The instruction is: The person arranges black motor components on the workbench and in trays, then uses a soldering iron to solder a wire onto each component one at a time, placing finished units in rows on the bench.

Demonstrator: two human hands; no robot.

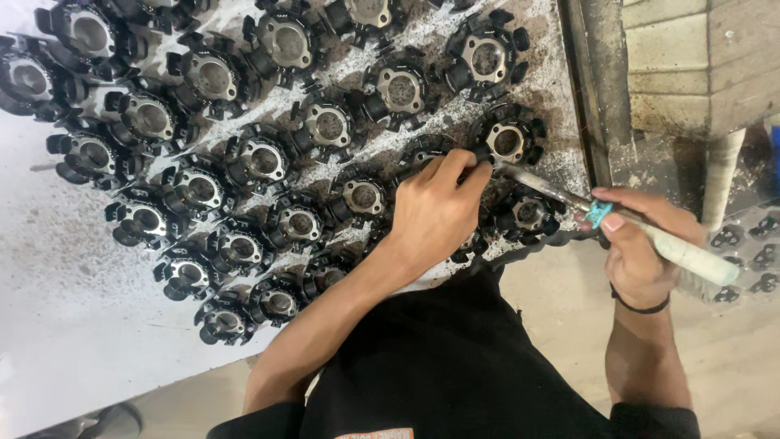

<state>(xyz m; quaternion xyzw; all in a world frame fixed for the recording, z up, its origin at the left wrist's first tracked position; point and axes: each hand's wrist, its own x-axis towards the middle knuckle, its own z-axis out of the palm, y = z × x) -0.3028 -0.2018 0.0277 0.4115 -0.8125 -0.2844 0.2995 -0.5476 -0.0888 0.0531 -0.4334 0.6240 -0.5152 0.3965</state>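
Left hand [435, 207] pins a black round part [431, 154] — right hand [638, 252] grips the pale-handled tool [650, 238]; best keep its tip steady.

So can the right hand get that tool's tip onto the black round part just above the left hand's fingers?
Probably yes. The right hand holds the tool, whose tip already lies beside the left hand, next to that black round part. Nothing stands between them.
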